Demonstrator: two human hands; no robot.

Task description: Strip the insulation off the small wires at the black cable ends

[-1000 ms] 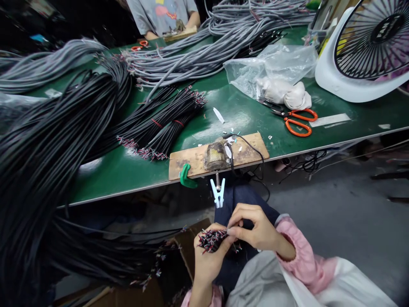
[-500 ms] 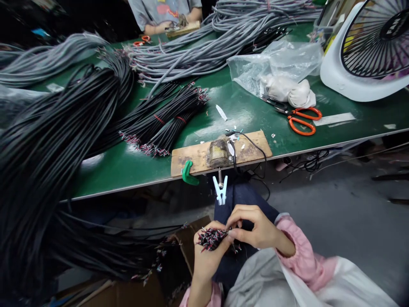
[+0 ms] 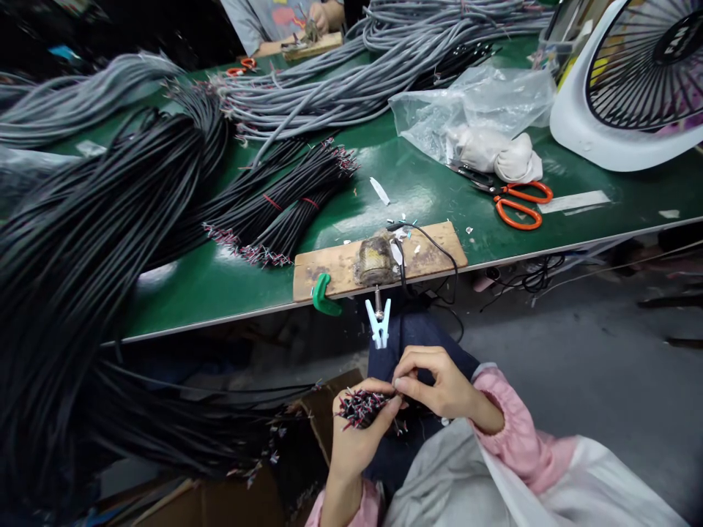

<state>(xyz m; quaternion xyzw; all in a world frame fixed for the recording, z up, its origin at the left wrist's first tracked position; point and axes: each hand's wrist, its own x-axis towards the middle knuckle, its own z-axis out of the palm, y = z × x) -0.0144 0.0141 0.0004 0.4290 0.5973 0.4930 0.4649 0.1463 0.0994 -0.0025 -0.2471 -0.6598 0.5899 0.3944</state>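
My left hand [image 3: 351,443] is closed around a bundle of black cables [image 3: 361,408], whose red, white and black wire ends stick up out of the fist. Against the left thumb and forefinger, my right hand [image 3: 439,384] pinches at the bundle's right edge with thumb and forefinger. Whatever lies between those fingertips is too small to make out. Both hands are above my lap, below the table edge. Just beyond them a light-blue clothes peg [image 3: 378,322] hangs at the shaft of a small motor [image 3: 375,261] mounted on a wooden board [image 3: 329,274].
A green clamp [image 3: 325,294] grips the board at the table edge. Tied black cables [image 3: 285,201] and grey cables [image 3: 324,95] cover the green table's left and back. Orange-handled scissors [image 3: 519,205], a plastic bag [image 3: 428,121] and a fan [image 3: 571,124] stand right. A co-worker's hand [image 3: 324,16] is opposite.
My right fingertips have shifted slightly up and right at the bundle's edge, still pinched. My left hand keeps its hold. Across the table, the co-worker's hand has lifted above their small board.
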